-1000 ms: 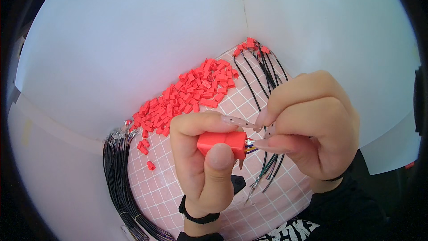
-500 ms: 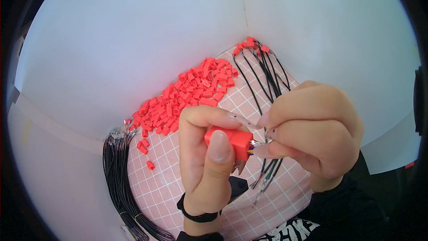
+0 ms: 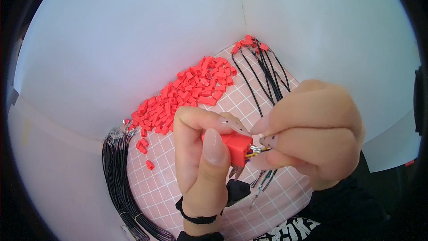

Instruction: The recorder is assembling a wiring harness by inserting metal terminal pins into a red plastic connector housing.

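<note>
My left hand (image 3: 200, 151) grips a red plastic connector housing (image 3: 238, 147) between thumb and fingers, its open end facing right. Thin wires (image 3: 256, 150) with silvery metal terminals sit at that end, a yellow one and darker ones among them. Close against the housing, my right hand (image 3: 316, 134) pinches these wires between thumb and fingertips. How deep the terminals go into the housing is hard to tell. Its far side is covered by my left fingers.
Many loose red housings (image 3: 183, 91) are heaped along the back left wall. A tied bundle of black cables (image 3: 116, 183) lies at the left. Black cables with red housings attached (image 3: 263, 69) lie at the back corner. White panels (image 3: 133, 31) enclose the pink gridded mat (image 3: 156, 192).
My left hand and the housing have shifted slightly left and turned a little. More of the wires and terminals shows between the housing and my right fingertips.
</note>
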`<action>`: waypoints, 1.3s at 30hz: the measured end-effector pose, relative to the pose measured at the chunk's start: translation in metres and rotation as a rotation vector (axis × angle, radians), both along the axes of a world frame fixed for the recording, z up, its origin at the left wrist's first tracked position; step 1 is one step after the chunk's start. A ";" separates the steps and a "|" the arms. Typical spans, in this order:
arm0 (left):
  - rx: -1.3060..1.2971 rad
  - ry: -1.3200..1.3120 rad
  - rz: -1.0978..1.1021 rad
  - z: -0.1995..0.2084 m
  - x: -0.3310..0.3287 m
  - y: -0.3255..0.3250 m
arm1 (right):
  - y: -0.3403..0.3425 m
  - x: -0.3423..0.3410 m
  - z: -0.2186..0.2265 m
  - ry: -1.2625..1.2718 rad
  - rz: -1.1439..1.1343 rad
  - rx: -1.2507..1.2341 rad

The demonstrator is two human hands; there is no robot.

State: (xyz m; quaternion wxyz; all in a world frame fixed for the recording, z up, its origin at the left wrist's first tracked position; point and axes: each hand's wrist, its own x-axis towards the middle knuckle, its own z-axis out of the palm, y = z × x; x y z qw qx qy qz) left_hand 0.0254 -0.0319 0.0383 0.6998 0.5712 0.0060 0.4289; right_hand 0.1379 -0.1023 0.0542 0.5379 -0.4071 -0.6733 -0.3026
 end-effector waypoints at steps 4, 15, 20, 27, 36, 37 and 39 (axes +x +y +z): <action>-0.023 0.033 -0.035 -0.001 -0.002 0.006 | 0.002 0.000 -0.001 -0.004 0.007 0.032; -0.173 0.228 -0.047 -0.001 0.000 0.011 | 0.010 0.000 -0.006 -0.064 -0.081 0.156; -0.072 0.129 -0.015 0.005 -0.001 0.001 | -0.015 -0.011 0.014 -0.073 -0.326 -0.162; 0.065 0.097 0.195 0.003 -0.001 -0.003 | 0.007 0.008 0.006 -0.227 -0.251 0.197; 0.138 0.011 0.243 0.004 -0.002 -0.003 | 0.006 0.005 0.001 0.088 -0.003 -0.107; 0.138 0.011 0.248 0.004 -0.003 -0.003 | 0.006 0.006 0.002 0.087 0.002 -0.108; 0.201 0.011 0.240 0.004 -0.004 -0.002 | 0.005 0.011 0.003 -0.051 -0.014 -0.116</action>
